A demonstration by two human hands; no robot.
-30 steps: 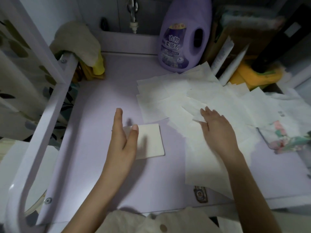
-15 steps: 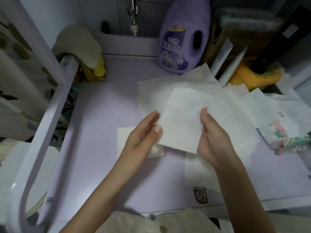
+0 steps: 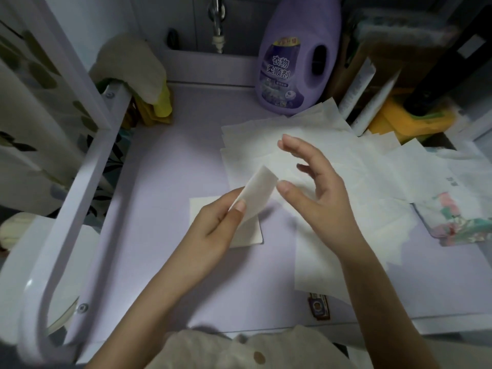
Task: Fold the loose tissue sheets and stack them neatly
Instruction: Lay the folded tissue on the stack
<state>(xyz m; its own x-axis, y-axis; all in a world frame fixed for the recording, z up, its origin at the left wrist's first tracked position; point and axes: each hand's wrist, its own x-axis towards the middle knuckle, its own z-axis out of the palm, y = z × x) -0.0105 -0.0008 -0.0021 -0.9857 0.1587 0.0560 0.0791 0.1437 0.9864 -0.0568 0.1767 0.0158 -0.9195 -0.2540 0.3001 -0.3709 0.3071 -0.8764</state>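
Note:
My left hand (image 3: pixel 217 225) pinches a white tissue sheet (image 3: pixel 257 194) folded into a narrow strip and holds it above the lilac surface. My right hand (image 3: pixel 316 187) hovers just right of the strip with spread, relaxed fingers, its thumb tip close to the strip's edge. Under the left hand lies a folded square tissue (image 3: pixel 198 211), partly hidden. Several loose white tissue sheets (image 3: pixel 378 166) overlap in a pile behind and to the right of my hands.
A purple detergent bottle (image 3: pixel 290 62) stands at the back. Cloths (image 3: pixel 133 65) hang over a white rail (image 3: pixel 87 187) on the left. A floral tissue pack (image 3: pixel 460 219) lies at the right. Tubes and yellow items crowd the back right.
The sheet held wide between both hands is now folded into a narrow strip in my left hand. My right hand has let go and opened beside it.

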